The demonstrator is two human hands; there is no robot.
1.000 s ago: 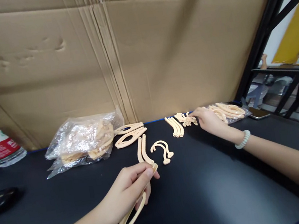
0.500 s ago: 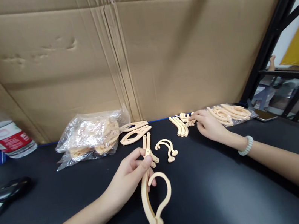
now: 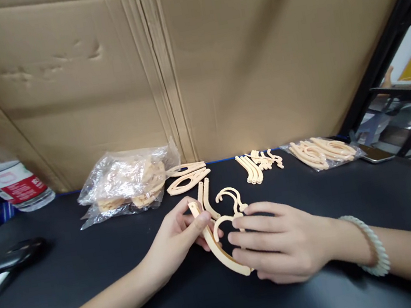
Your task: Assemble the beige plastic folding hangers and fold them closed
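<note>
A curved beige folding hanger arm (image 3: 217, 249) is pinched in my left hand (image 3: 178, 237), its narrow end up between thumb and fingers. The hook (image 3: 220, 221) belonging to it curls up beside the arm. Around the arm's lower end close the fingers of my right hand (image 3: 289, 240), which hide the joint there; whether they also hold a small part is hidden. Just behind the hands lie two loose hooks (image 3: 231, 191) and two loose hanger arms (image 3: 207, 196).
At the back are folded hangers (image 3: 188, 180), a plastic bag of beige parts (image 3: 127, 180), a row of arms (image 3: 250, 170), small pieces (image 3: 265, 157) and another bagged set (image 3: 321, 153). A phone (image 3: 376, 152), water bottle (image 3: 8, 176) and black object (image 3: 17, 256) lie outward. Cardboard (image 3: 253, 62) stands behind.
My right hand has come from the small pieces at the back right to the hanger's lower end. The hanger in my left hand has swung its lower end right and upward.
</note>
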